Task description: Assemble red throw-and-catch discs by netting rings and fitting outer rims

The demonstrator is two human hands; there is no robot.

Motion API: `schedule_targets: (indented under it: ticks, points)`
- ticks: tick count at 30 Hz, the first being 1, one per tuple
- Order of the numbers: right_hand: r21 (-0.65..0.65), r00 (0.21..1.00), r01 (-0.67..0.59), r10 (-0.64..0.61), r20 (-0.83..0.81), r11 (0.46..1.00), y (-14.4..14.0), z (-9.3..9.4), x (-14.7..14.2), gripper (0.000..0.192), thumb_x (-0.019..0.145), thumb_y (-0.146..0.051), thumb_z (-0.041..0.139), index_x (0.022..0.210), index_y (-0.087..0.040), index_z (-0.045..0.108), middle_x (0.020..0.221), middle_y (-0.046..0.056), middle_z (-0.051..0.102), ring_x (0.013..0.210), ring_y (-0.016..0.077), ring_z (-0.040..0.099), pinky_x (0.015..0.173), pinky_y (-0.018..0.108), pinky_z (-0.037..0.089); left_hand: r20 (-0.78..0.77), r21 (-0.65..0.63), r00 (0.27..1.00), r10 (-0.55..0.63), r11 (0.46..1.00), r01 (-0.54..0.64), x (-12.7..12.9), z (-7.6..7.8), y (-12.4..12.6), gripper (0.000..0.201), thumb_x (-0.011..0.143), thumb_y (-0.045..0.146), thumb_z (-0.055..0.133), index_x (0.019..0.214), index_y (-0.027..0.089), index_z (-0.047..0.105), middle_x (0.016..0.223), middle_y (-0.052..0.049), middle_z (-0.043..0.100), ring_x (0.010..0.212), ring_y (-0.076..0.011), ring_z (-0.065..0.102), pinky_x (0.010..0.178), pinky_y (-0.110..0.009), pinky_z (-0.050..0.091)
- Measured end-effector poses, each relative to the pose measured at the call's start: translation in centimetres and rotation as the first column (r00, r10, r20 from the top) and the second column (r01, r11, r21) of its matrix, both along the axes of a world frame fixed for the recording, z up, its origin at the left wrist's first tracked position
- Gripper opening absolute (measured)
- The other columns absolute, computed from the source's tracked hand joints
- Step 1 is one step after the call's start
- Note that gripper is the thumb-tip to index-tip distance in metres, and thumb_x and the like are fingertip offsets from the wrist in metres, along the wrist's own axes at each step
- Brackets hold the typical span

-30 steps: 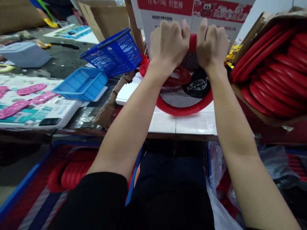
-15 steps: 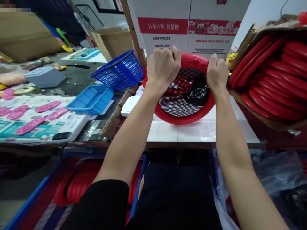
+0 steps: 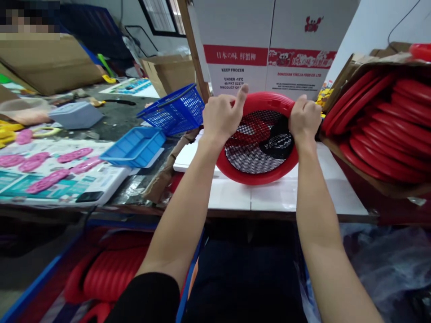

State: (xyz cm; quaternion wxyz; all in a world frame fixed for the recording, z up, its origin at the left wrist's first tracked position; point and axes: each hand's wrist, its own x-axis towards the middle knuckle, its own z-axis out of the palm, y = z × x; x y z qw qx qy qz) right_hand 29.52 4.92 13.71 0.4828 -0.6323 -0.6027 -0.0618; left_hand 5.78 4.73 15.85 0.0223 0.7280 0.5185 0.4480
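A round red plastic frame with black mesh [image 3: 247, 162] stands tilted on the white work surface, held between my two hands. My left hand [image 3: 222, 114] is closed on its upper left rim, thumb pointing up. At the upper right rim, my right hand [image 3: 305, 117] is closed too, with its fingers curled over the edge. Red shapes and a black patch with a pale print show on or behind the mesh; I cannot tell which. Behind it stands a white carton [image 3: 235, 27] with red bands and lettering.
On the right, a cardboard box [image 3: 362, 188] holds many stacked red rings [image 3: 393, 130]. To the left lie a blue basket [image 3: 171, 110], a light-blue tray [image 3: 134, 148] and several pink pieces [image 3: 49, 180]. Below the table edge, a blue crate [image 3: 40, 282] contains more red rings.
The whole scene sits lower in the picture as the camera view has shifted up. My left thumb now points up more. Both hands stay on the red rim.
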Motion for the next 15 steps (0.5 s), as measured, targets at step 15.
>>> schedule_targets:
  ticks: [15]
  points:
    - [0.000, 0.944, 0.246, -0.240, -0.226, 0.969, -2.1, -2.7, 1.1, 0.058, 0.110, -0.048, 0.027, 0.089, -0.018, 0.073, 0.086, 0.014, 0.068, 0.101, 0.0310, 0.069, 0.097, 0.053, 0.049, 0.073, 0.038, 0.997, -0.006, 0.999, 0.003, -2.1, -1.7, -1.4, 0.067, 0.105, 0.075, 0.035, 0.069, 0.027, 0.066, 0.052, -0.003, 0.051, 0.066, -0.0215, 0.058, 0.063, -0.036, 0.037]
